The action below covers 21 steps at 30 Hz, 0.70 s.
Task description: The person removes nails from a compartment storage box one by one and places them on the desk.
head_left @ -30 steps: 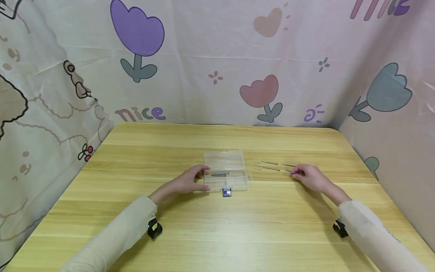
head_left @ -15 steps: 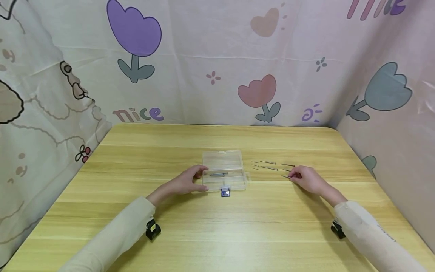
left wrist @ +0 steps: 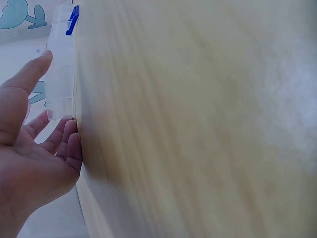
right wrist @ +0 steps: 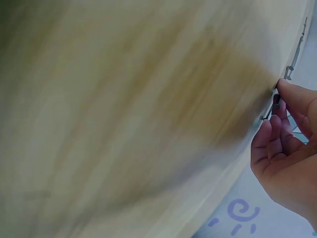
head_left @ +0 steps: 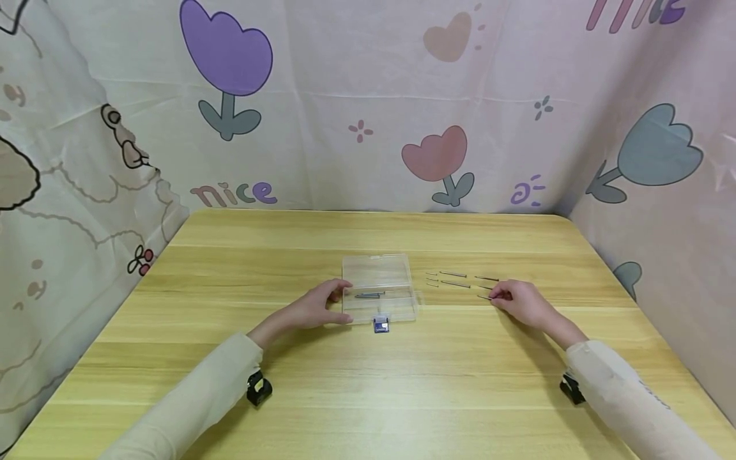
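A clear plastic compartment box (head_left: 379, 312) lies with its lid (head_left: 376, 271) raised back, a blue-labelled latch (head_left: 381, 324) at its front. Several nails (head_left: 370, 295) lie in the rear compartment. My left hand (head_left: 310, 306) holds the box's left end, thumb at the front corner and fingers toward the hinge; the left wrist view shows the thumb (left wrist: 37, 69) along its side. My right hand (head_left: 523, 301) pinches a thin nail (head_left: 484, 298) close over the table, its point toward the box. The fingers hide its head end in the head view.
Between box and right hand lie long nails (head_left: 455, 284) and several short thin ones (head_left: 432, 279) in rows on the wooden table (head_left: 368, 396). Another nail (head_left: 486, 278) is just behind the right fingers. A patterned cloth (head_left: 322, 108) hangs behind the table.
The right fingers have shifted slightly toward the nearest nail, whose tip now shows more clearly ahead of them. The left hand and box keep their place; the head view has shifted slightly.
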Tool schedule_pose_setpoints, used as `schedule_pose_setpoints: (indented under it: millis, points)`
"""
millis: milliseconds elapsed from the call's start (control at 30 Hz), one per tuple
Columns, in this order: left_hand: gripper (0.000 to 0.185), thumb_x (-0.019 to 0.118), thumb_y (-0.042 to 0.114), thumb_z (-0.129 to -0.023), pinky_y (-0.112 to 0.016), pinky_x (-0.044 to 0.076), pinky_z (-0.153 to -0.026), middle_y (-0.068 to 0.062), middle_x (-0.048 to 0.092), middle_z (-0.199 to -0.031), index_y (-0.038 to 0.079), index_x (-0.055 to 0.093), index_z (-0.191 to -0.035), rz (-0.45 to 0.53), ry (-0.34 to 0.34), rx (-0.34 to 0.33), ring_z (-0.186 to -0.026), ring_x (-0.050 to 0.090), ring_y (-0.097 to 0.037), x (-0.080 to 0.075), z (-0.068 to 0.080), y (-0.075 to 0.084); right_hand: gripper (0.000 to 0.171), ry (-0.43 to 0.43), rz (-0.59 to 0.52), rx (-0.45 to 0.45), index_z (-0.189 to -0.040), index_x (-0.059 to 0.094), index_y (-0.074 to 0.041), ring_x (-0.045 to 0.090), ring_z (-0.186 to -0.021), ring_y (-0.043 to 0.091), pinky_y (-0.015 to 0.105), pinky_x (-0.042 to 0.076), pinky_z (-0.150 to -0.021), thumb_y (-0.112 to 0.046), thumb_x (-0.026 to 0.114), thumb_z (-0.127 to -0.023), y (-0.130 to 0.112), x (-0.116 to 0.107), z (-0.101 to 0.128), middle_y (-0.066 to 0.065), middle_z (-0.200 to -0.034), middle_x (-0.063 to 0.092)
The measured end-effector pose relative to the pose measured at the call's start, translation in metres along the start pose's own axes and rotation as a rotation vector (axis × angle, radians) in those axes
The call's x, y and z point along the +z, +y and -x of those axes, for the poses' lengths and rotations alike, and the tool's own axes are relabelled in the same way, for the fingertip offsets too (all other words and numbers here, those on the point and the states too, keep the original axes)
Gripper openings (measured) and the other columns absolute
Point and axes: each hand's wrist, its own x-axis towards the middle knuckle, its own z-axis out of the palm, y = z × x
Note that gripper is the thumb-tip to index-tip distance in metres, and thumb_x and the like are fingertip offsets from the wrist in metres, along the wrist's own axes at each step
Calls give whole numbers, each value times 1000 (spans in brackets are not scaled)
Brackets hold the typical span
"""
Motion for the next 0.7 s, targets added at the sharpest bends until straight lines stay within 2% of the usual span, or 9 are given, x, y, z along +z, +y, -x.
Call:
schedule_pose_setpoints:
  millis: [700]
  points:
    - [68, 76, 22, -84, -43, 37, -93, -10, 50, -116, -1, 43, -138, -2, 4, 0, -104, 46, -26, 1, 0, 1, 6, 1, -2, -2, -88, 68, 2, 58, -77, 17, 39, 48, -70, -4, 68, -87, -2, -1, 1, 3, -83, 65]
